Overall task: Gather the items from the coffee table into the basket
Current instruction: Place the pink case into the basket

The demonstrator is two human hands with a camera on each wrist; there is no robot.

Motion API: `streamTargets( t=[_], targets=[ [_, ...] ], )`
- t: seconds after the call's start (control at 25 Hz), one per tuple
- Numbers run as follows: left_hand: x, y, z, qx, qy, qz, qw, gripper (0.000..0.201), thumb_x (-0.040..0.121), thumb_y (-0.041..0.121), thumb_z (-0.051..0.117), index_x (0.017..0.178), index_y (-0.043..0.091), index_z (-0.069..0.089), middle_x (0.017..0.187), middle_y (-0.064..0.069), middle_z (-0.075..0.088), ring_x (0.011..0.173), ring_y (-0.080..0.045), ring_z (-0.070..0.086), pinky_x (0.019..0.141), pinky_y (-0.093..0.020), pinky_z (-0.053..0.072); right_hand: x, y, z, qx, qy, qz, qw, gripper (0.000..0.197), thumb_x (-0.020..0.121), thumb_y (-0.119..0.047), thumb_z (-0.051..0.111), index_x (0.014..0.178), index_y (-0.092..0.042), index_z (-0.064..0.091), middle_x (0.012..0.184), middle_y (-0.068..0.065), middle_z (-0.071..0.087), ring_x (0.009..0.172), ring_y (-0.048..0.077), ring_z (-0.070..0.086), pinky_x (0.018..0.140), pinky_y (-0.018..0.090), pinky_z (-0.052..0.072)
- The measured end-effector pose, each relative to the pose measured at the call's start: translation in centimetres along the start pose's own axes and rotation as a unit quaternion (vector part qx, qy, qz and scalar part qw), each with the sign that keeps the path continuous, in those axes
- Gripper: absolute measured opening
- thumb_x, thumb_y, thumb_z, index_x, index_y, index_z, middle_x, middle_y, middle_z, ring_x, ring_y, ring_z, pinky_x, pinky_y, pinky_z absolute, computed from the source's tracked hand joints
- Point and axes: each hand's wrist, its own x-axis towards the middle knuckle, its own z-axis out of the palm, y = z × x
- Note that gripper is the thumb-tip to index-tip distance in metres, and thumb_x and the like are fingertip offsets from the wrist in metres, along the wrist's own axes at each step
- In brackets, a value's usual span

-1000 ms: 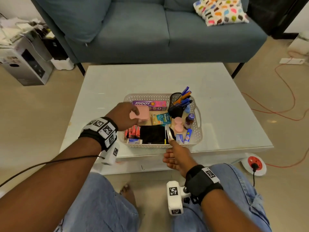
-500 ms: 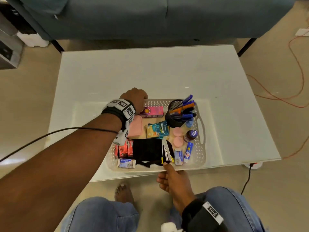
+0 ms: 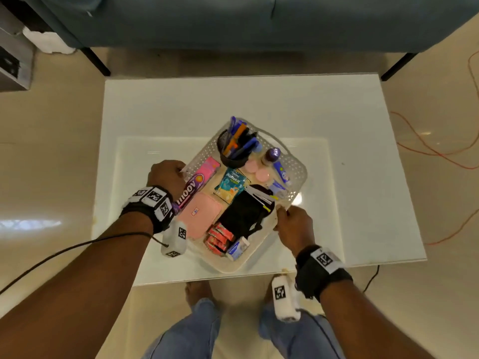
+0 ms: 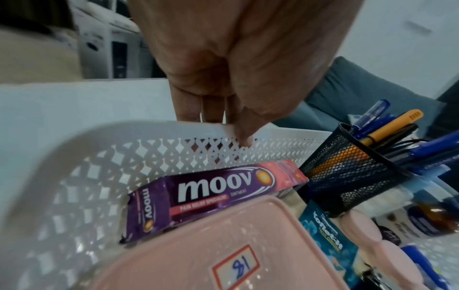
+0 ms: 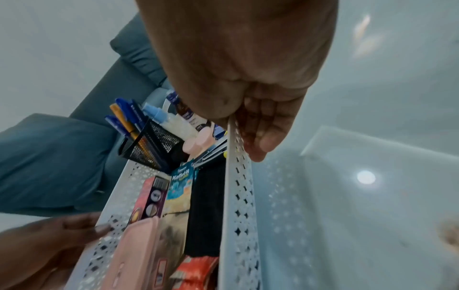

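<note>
The white perforated basket (image 3: 298,168) sits askew over the middle of the glass coffee table (image 3: 259,104). It holds a black mesh pen cup (image 3: 234,154), a purple Moov box (image 3: 193,186), a pink case (image 3: 199,216), a black pouch (image 3: 243,216), red sachets and small bottles. My left hand (image 3: 178,170) grips the basket's far-left rim, fingers curled over the edge (image 4: 213,119), above the Moov box (image 4: 213,188). My right hand (image 3: 283,211) pinches the near-right rim (image 5: 234,137), thumb inside and fingers outside. I cannot tell whether the basket is off the glass.
A blue-grey sofa (image 3: 259,19) stands just behind the table. Orange cable (image 3: 440,151) runs over the floor at the right. My knees and bare feet (image 3: 197,291) are at the table's near edge. A white box (image 3: 15,66) stands at far left.
The basket has swung from square to diagonal, pen cup now at the far corner. My right hand rose from below the table edge to take the rim. My left hand stayed on the rim.
</note>
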Motion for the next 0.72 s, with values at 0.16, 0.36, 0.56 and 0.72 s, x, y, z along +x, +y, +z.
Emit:
streamTargets(
  t=[0.16,0.36,0.56,0.72],
  targets=[
    [-0.3,-4.7,-0.3,-0.069,0.031,-0.100,0.992,0.031,0.096,0.013,0.057,0.123,0.011,0.072,0.126,-0.015,0.070,0.124,-0.036,0.059,0.109,-0.038,0.044,3.9,-5.1,1.8,-0.080,0.004,-0.066,0.995,0.043,0.107,-0.035,0.046,0.097,-0.001,0.070,0.101,0.019,0.073,0.096,0.037,0.066,0.070,0.026,0.033],
    [-0.3,-6.0,-0.9,-0.155,0.059,-0.122,0.979,0.026,0.097,0.013,0.059,0.119,0.009,0.073,0.120,-0.012,0.072,0.114,-0.028,0.065,0.096,-0.024,0.043,5.8,-8.3,3.4,-0.059,0.004,-0.059,0.997,0.039,0.107,-0.037,0.048,0.094,-0.004,0.064,0.094,0.014,0.068,0.083,0.029,0.057,0.066,0.029,0.034],
    [-0.3,-6.5,-2.1,-0.198,0.003,-0.118,0.973,0.025,0.097,0.020,0.062,0.117,0.010,0.073,0.115,-0.008,0.073,0.103,-0.020,0.066,0.087,-0.020,0.041,4.2,-7.2,3.7,0.067,-0.059,0.013,0.996,0.031,0.101,-0.035,0.061,0.129,-0.022,0.060,0.117,0.003,0.070,0.104,0.025,0.069,0.078,0.040,0.060],
    [-0.6,-7.0,-3.1,-0.199,-0.010,-0.111,0.974,0.028,0.098,0.010,0.060,0.124,0.006,0.070,0.120,-0.011,0.071,0.112,-0.026,0.066,0.092,-0.021,0.041,3.4,-6.4,4.5,0.066,-0.046,-0.037,0.996,0.040,0.100,-0.019,0.061,0.139,-0.030,0.059,0.127,0.002,0.071,0.114,0.024,0.068,0.094,0.052,0.059]
  ],
)
